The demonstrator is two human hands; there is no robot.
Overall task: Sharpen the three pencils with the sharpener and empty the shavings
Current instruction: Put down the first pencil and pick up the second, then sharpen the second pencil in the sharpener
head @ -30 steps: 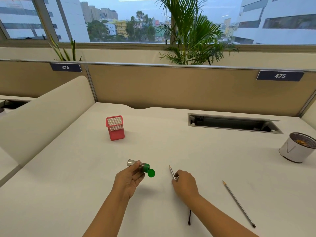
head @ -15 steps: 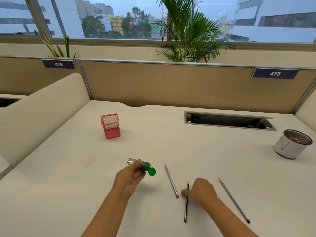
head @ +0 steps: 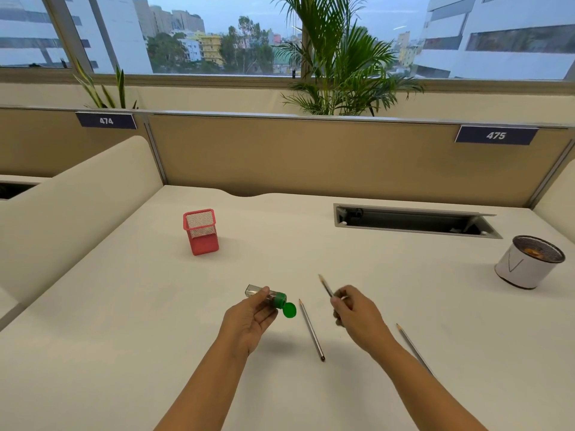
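Note:
My left hand (head: 249, 321) holds the sharpener (head: 268, 297) above the desk, a clear tube with a silver end, a green collar and a green cap (head: 289, 310) hanging open. My right hand (head: 357, 315) grips a pencil (head: 325, 286) lifted off the desk, its tip pointing up and to the left. A second pencil (head: 311, 329) lies on the desk between my hands. A third pencil (head: 413, 348) lies to the right, partly hidden by my right forearm.
A red mesh pencil holder (head: 200, 231) stands at the back left. A white round bin (head: 525, 262) with orange shavings inside sits at the far right. An open cable slot (head: 413, 220) runs along the back. Tan partitions close off the desk.
My right hand put one pencil down on the desk, reached for the dark pencil lying beside it and has now lifted it. The left hand stayed still with the sharpener.

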